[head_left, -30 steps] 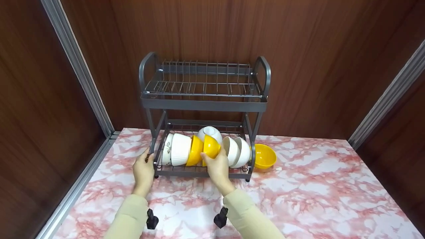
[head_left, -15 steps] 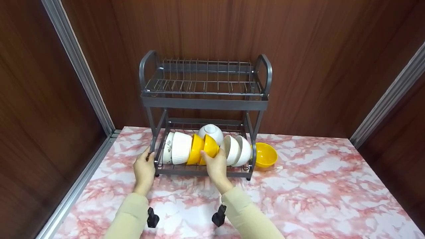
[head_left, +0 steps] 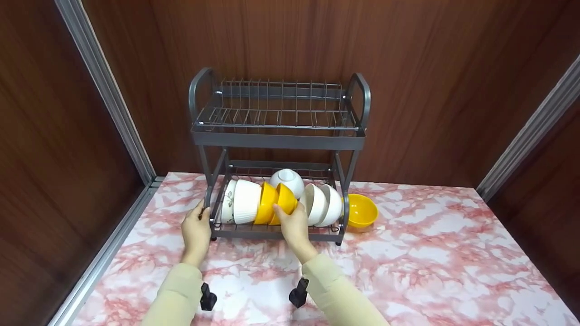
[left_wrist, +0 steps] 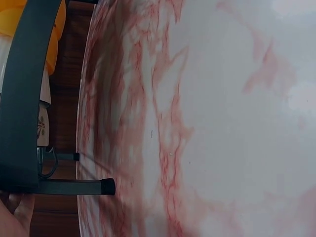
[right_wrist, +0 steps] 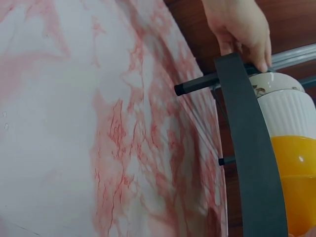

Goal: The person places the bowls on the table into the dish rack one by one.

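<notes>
In the head view my right hand (head_left: 294,228) grips a yellow bowl (head_left: 284,197) tipped on its side on the lower tier of a dark grey dish rack (head_left: 278,141). It leans close against another yellow bowl (head_left: 266,203). Left of that stand a ribbed white bowl (head_left: 247,202) and a white bowl with a leaf pattern (head_left: 228,201). My left hand (head_left: 195,233) holds the rack's left front side; the right wrist view shows that hand (right_wrist: 242,29) with fingers curled at the frame. My right palm hides part of the held bowl.
Two white bowls (head_left: 333,206) stand on edge at the tier's right. Behind the row a white bowl (head_left: 290,179) lies bottom up. Another yellow bowl (head_left: 364,210) sits on the marbled table (head_left: 430,253) beside the rack. Two black clips (head_left: 208,299) are near the front.
My right hand has shifted slightly left with the yellow bowl, narrowing the gap to the other yellow bowl. The left hand stays on the rack.
</notes>
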`<state>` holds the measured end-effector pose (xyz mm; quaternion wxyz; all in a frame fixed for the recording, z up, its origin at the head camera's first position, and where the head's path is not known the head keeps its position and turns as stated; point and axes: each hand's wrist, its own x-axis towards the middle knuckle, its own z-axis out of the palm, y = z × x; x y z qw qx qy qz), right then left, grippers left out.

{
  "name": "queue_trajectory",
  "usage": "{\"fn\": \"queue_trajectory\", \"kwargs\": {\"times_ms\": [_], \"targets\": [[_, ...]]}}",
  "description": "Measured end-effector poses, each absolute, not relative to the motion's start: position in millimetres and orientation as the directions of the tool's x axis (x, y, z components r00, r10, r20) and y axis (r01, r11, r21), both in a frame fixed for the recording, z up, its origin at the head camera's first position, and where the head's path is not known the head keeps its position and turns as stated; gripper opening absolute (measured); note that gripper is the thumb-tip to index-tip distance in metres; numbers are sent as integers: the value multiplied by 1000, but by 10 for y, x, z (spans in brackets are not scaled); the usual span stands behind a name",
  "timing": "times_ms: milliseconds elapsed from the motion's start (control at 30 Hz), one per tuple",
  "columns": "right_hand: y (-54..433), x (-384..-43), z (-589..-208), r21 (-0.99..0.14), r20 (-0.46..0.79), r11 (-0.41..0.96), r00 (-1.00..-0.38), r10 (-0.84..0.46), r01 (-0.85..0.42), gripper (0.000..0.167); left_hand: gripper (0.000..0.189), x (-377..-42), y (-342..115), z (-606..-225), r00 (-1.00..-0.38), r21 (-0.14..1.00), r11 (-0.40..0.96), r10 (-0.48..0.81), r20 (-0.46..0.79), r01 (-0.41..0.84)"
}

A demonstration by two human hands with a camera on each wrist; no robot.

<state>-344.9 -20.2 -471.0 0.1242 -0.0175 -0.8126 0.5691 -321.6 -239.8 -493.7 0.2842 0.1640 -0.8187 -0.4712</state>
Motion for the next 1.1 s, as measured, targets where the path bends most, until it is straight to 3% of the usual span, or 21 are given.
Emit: {"fn": "queue_trajectory", "kwargs": {"times_ms": [300, 633, 767, 900, 1100], "targets": [[-169, -3427, -4680, -922, 184, 363, -978, 98, -137, 56, 36, -3218, -2396, -4934, -786, 868, 496, -537, 305, -3], [-113, -3347, -4629, -928, 167, 343, -985, 34, -145, 71, 37, -3216, -2399, -4931, -802, 877, 480, -532, 271, -22], [-69, -3266, -4625, -925, 164, 349, -986, 7, -151, 67, 36, -3215, -2395, -4936, -798, 872, 489, -530, 285, -14], [-1, -3147, -4616, -921, 167, 353, -986, -17, -163, 48, 35, -3217, -2399, -4944, -792, 867, 498, -536, 293, -16], [180, -2956, -4531, -935, 223, 278, -975, -16, -219, 47, 35, -3223, -2399, -4935, -793, 886, 464, -543, 275, -10]]}}
